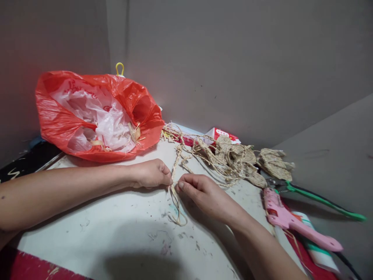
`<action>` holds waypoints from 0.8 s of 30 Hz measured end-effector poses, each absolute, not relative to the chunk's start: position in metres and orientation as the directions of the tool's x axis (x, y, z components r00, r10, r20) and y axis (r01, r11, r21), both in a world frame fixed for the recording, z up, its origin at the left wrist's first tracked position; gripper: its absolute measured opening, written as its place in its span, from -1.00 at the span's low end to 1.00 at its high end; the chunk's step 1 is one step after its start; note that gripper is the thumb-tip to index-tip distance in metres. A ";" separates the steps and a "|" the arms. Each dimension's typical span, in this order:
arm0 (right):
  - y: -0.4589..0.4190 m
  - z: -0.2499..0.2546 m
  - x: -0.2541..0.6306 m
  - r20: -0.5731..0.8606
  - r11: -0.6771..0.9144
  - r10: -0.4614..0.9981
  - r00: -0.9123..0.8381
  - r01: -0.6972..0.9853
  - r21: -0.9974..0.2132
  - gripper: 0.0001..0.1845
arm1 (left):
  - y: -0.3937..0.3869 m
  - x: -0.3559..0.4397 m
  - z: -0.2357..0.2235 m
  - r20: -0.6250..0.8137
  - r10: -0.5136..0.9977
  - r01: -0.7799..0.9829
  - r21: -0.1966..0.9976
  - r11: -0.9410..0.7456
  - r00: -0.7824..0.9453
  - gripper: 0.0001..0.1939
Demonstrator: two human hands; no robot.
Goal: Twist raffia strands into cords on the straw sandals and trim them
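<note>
A pale braided straw cord [176, 162] runs down the middle of the white table, with loose strands [175, 206] curling out below it. My left hand [153, 173] pinches the cord between thumb and fingertips, just where the braid gives way to loose strands. From the other side, my right hand [201, 191] is closed in a pinch close to the left fingertips, on the strands beside the cord. Exactly which strand lies in the right fingers is partly hidden. Past my hands, more twisted straw rope [210, 159] trails toward several coiled straw pieces [240, 155].
An open red plastic bag [142, 132] with white plastic and straw scraps stands at the back left. On the right lie a pink glue gun [291, 221] and green-handled pliers [320, 198]. A red-and-white box [224, 135] sits by the grey wall [233, 58]. Flecks mark the white tabletop [116, 233].
</note>
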State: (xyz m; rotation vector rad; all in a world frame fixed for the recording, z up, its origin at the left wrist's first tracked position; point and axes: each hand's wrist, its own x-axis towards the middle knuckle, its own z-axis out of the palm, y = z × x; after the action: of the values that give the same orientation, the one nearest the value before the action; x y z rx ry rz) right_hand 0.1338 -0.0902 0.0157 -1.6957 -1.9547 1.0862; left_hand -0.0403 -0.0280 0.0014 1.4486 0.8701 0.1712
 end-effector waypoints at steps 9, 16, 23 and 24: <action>-0.107 0.005 0.107 -0.049 0.051 0.992 -0.120 0.711 -0.701 -0.72 | -0.034 -0.036 0.000 -0.487 0.544 0.192 0.839 0.510 0.683 -0.83; -0.112 0.012 0.105 -0.022 0.054 0.997 -0.076 0.857 -0.513 -0.75 | -0.034 -0.036 -0.001 -0.496 0.504 0.126 0.790 0.600 0.708 -0.81; -0.105 0.013 0.105 -0.030 -0.005 0.999 -0.030 0.626 -0.779 -0.69 | -0.036 -0.037 -0.001 -0.415 0.542 0.065 0.833 0.549 0.731 -0.73; -0.105 0.013 0.105 -0.008 0.008 1.000 -0.023 0.631 -0.776 -0.69 | -0.036 -0.037 -0.001 -0.406 0.542 0.057 0.835 0.548 0.735 -0.72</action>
State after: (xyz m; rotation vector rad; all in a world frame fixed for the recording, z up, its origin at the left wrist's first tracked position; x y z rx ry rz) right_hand 0.1049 -0.1053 0.0135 -1.6804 -1.7136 0.8235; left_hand -0.0373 -0.0360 -0.0011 0.9631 0.7078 0.3181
